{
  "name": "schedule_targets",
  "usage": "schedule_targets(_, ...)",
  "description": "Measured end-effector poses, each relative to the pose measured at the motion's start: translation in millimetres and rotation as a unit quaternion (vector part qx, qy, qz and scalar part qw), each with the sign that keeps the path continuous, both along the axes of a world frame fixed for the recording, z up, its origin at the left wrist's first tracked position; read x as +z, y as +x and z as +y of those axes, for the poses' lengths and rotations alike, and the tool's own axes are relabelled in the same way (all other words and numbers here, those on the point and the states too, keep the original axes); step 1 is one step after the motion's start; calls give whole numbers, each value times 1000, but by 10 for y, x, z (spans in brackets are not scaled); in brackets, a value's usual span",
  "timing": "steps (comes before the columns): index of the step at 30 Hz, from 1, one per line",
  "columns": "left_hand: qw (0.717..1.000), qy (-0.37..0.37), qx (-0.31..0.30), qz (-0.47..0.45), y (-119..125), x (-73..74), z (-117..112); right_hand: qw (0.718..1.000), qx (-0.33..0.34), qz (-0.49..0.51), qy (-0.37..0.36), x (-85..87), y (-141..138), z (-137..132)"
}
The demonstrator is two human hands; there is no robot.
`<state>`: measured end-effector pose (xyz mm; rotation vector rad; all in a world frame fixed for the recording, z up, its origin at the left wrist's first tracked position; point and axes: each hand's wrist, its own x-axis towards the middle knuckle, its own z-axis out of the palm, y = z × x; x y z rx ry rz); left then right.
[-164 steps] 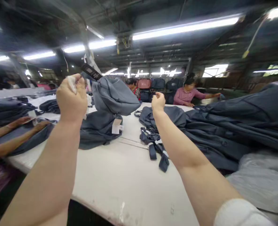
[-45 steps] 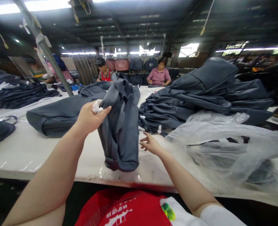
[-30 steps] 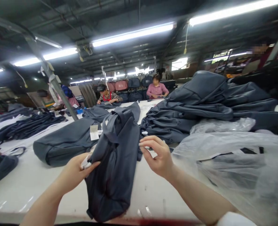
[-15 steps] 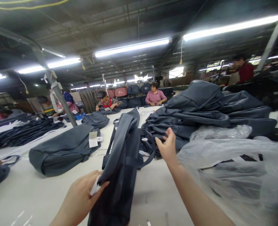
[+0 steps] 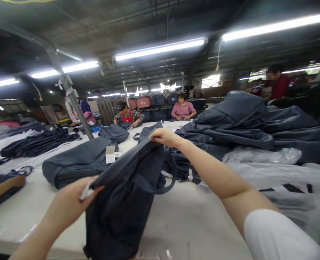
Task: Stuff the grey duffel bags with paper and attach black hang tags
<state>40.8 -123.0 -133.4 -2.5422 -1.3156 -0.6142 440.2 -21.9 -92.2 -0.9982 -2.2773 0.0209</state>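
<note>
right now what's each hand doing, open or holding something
Left hand: closed, holding the edge of the dark blue-grey soft fabric bag, a small white piece at its grip.
Right hand: closed, pinching the same bag's edge farther away.

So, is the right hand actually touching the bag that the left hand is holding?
Touching. The head view shows the right hand pinching the bag at the far end of its upper edge, with no gap showing.
</note>
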Motion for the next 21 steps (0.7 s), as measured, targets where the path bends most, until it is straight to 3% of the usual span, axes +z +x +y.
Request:
schedule_targets(3,982,81,170,-8,-187,252,107,999,36,37,-12,49,-225,-98)
schedule_targets(5,964,159,209,-32,-35,330,33,998,36,38,-42,-22,-440,-162)
schedule_targets(8,971,199,127,-27,428,262,-110,994,14,12,-106,-175,-726,-197)
schedule_targets(10,984,163,67,38,715,143,-113,992,0,5,-126,-229,-835,-187)
schedule_targets(12,985,129,66,90,905,24,-23,992,-2,14,-128,-224,-870,-173)
schedule_targets(17,988,108,90,57,1062,-107,293,990,8,26,-141,-160,-817,-190)
schedule_targets(21,992,109,68,22,1119,-99,332,990,16,32,-137,-205,-791,-256)
